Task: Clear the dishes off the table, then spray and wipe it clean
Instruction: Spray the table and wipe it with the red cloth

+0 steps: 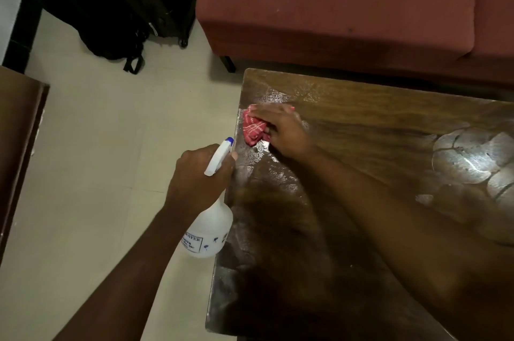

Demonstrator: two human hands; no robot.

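Note:
My right hand [283, 129] presses a crumpled red cloth with white stripes [253, 129] onto the dark wooden table [361, 123], near its far left corner. The wood around the cloth shines wet. My left hand [199, 176] grips the neck of a white spray bottle [211, 229] with a blue nozzle tip, held upright just off the table's left edge. No dishes show on the visible part of the table.
A carved flower pattern [472, 162] marks the table's right side. A reddish-brown sofa [333, 7] stands just beyond the table. Black bags [116, 1] lie on the pale tiled floor [83, 160] at the back left. Another piece of wooden furniture [19, 132] edges the left.

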